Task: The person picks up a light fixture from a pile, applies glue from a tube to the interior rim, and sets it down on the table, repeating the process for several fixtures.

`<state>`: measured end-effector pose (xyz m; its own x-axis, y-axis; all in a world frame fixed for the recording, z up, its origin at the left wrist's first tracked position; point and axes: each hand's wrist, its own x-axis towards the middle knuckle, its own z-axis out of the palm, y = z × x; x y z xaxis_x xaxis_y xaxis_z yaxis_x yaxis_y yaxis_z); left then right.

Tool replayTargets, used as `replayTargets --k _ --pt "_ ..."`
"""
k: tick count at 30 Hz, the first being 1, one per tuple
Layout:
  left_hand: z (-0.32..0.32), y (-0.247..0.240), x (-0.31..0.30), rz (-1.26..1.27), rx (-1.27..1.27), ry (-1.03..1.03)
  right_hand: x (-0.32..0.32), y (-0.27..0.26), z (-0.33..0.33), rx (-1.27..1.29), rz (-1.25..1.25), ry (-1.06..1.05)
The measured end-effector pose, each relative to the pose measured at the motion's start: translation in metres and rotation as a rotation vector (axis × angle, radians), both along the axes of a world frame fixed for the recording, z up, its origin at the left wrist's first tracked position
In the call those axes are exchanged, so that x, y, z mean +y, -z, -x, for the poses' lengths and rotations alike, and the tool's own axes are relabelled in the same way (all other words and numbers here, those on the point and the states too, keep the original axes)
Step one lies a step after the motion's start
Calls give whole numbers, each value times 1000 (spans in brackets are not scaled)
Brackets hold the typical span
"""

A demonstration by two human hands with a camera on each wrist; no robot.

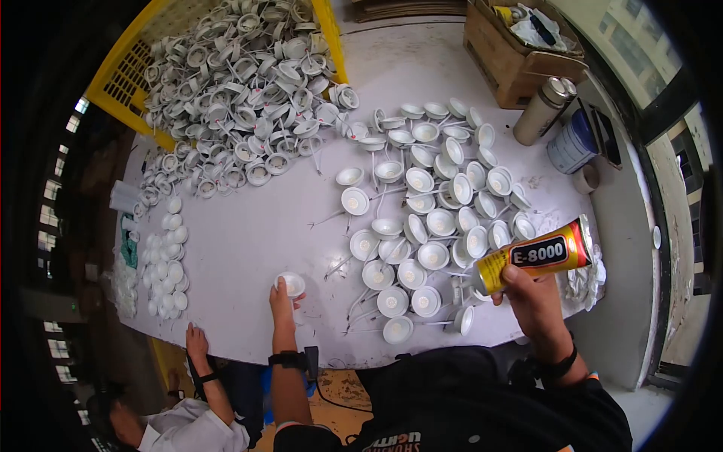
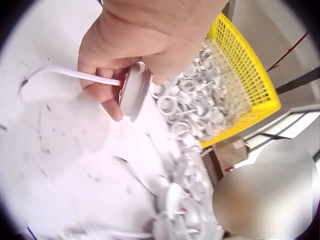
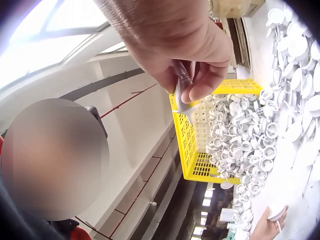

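Note:
My left hand [image 1: 285, 301] pinches the rim of a round white lamp housing [image 1: 292, 284] over the table's front part. In the left wrist view, fingers of the left hand [image 2: 135, 50] hold the housing [image 2: 135, 92] edge-on, with a white cable trailing from its back. A yellow and black E-8000 tube [image 1: 538, 254] is gripped in my right hand [image 1: 531, 301], above the right side of the table. The right wrist view shows the right hand [image 3: 175, 45] curled round the tube's narrow end [image 3: 184, 95]. Many white housings [image 1: 433, 255] with cables lie between the hands.
A yellow crate [image 1: 120, 83] heaped with white rings stands at the back left. Small white discs [image 1: 172, 260] lie at the left. Behind on the right are a cardboard box [image 1: 497, 56], a metal flask [image 1: 539, 113] and a blue tub [image 1: 570, 147]. Another person's hand [image 1: 196, 343] rests at the front-left edge.

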<state>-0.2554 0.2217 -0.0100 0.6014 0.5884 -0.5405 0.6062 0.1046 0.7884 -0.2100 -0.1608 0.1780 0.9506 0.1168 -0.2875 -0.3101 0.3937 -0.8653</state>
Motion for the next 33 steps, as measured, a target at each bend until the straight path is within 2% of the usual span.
replayTargets --k 5,6,7,8,10,12,14,16,19,21,22,25,28,30,33 --pt "-6 58 64 -125 134 -104 -4 7 -8 27 21 33" --pt "-7 83 81 -441 122 -102 -4 6 -10 33 7 43" --pt "-12 83 79 -758 110 -100 -5 6 -11 44 -7 52" --pt "-14 83 76 -756 114 -92 -4 7 -12 49 -5 57" --pt "-40 22 20 -1358 -50 -11 -5 10 -13 30 -7 77" --pt "-62 -3 -25 -1166 -381 249 -5 11 -15 44 -1 69" --pt "-80 -27 -82 -809 -429 615 -6 11 -16 53 10 55" --pt "-95 -31 -136 -855 -531 798 -6 11 -17 54 22 46" --pt "-116 -23 -185 -967 -457 825 -9 11 -15 53 13 65" --pt "-132 -2 -197 -1055 -225 945 -11 8 -13 50 13 92" --pt "-137 4 -198 -1061 -242 943 -13 6 -13 50 17 121" --pt "-143 8 -204 -990 -71 1000 -22 9 -13 21 52 119" --pt "-144 12 -205 -977 -87 976 -24 12 -12 32 39 101" --pt "-139 13 -204 -977 -182 931 -23 11 -9 22 23 166" --pt "-126 -16 -200 -946 -338 867 -26 10 -6 -21 25 132"
